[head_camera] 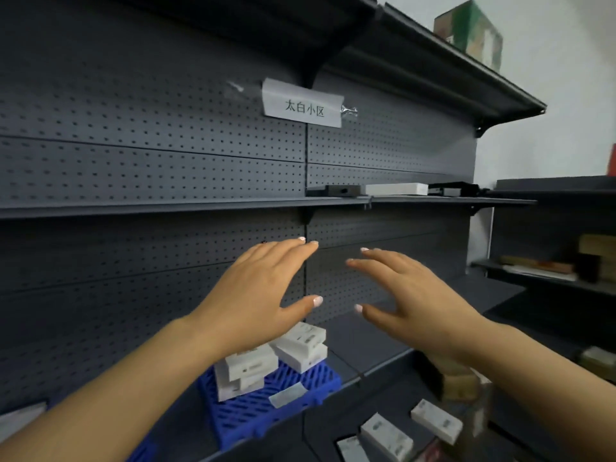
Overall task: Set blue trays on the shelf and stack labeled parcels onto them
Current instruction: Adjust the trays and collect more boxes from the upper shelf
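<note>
**Leaning parcels on a tray near the shelf's lip**

Dark pegboard shelving fills my view, with a paper sign [302,104] taped to the back panel and a few flat boxes [395,189] on the level above. Both my hands hang in the air in front of the lower bay: my left hand [256,295] and my right hand [411,295] are spread with fingers straight, palms roughly facing each other, and neither has hold of anything.

Below my left hand, the blue tray [266,406] sits on the lower shelf [366,348], its front corner close to the shelf's edge. On it stand two short stacks of white labelled parcels [301,345] (the nearer stack looks crooked, its boxes turned against one another). A loose slip [287,395] lies on the tray's grid. More parcels [436,421] wait lower down to the right, well apart from the tray.

My worry is the stacks. If I set another parcel on the skewed pile, or brush it with my wrist while reaching past, I judge the top boxes could slide off and drop over the lip. The tray itself may shift forward if I push down near its front corner. Motion blur hides how squarely the tray rests, so I cannot tell whether any of it overhangs.
</note>
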